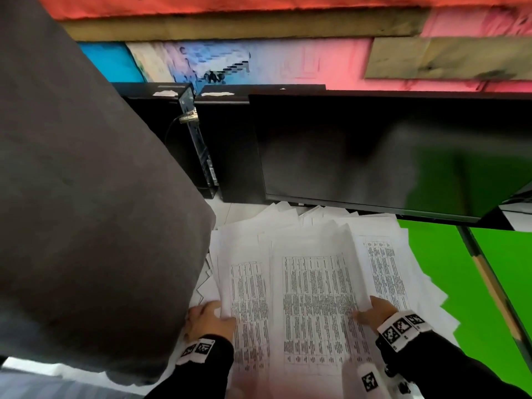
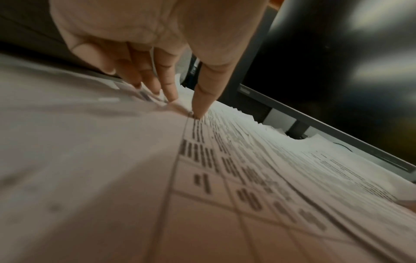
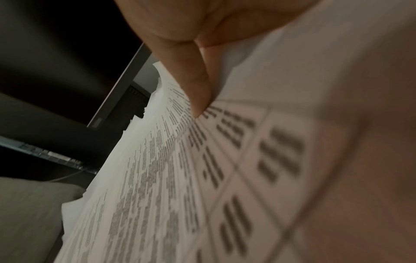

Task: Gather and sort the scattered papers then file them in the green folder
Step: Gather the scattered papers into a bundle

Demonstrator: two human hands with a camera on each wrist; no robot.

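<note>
The printed white paper sheets (image 1: pixel 313 300) carry ruled tables filled with dark text, too blurred to read in any view. A small pale logo on the lower bezel of the black flat monitor (image 1: pixel 388 156) shows in the left wrist view but is illegible. Square black-and-white coded markers sit on the white bands at both wrists.

The sheets lie fanned in a loose overlapping pile between the two hands, spreading forward to just beneath the monitor. The left hand (image 1: pixel 208 321) holds the pile's left edge: in the left wrist view its thumb (image 2: pixel 207 96) presses down on the top sheet while the other fingers (image 2: pixel 166 83) reach past the edge, tips touching the paper. The right hand (image 1: pixel 374 311) pinches the right edge of the top sheet: thumb (image 3: pixel 191 80) on the printed face, the remaining fingers hidden behind the paper, which curls up there.

The bright green flat folder (image 1: pixel 449 283) lies open to the right of the right hand, partly under the pile. A dark grey fabric mass (image 1: pixel 86 197) stands left of the left hand, touching it.
</note>
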